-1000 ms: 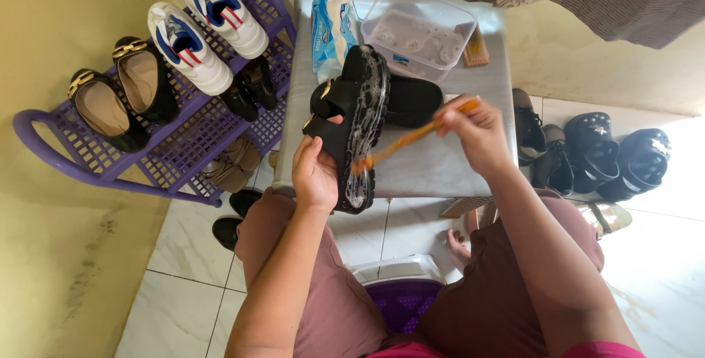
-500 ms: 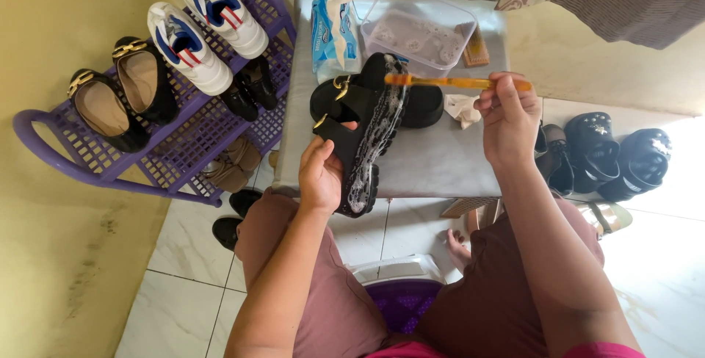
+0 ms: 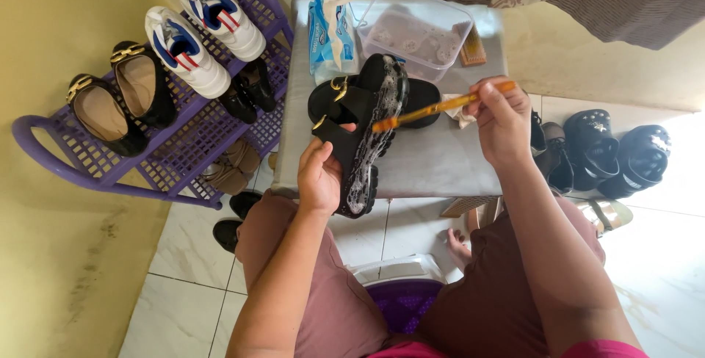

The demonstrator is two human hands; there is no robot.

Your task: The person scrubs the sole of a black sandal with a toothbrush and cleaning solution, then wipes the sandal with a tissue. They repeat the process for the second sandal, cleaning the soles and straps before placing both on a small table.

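Head view looks down on a seated person at a small grey table (image 3: 440,167). Left hand (image 3: 321,174) is closed around a black sandal (image 3: 363,134), gripping it by the strap side and holding it on edge over the near part of the table, so the sole, wet with white foam, faces right. Right hand (image 3: 501,117) is closed on the handle of an orange brush (image 3: 433,107); the brush head touches the upper part of the sole or lies just beside it.

I judge the step in hand is scrubbing the sole, and it looks about midway, because foam covers most of the tread. A next stroke would need the sandal kept steady while the brush goes along the grooves toward the heel, with light pressure so foam does not splash.

A second black sandal (image 3: 418,97) lies flat on the table behind the first one. Further back stand a clear tub (image 3: 415,31) and a blue wipes pack (image 3: 330,27). A purple rack (image 3: 183,152) with shoes is at the left, and more black shoes (image 3: 617,145) sit on the floor at the right.
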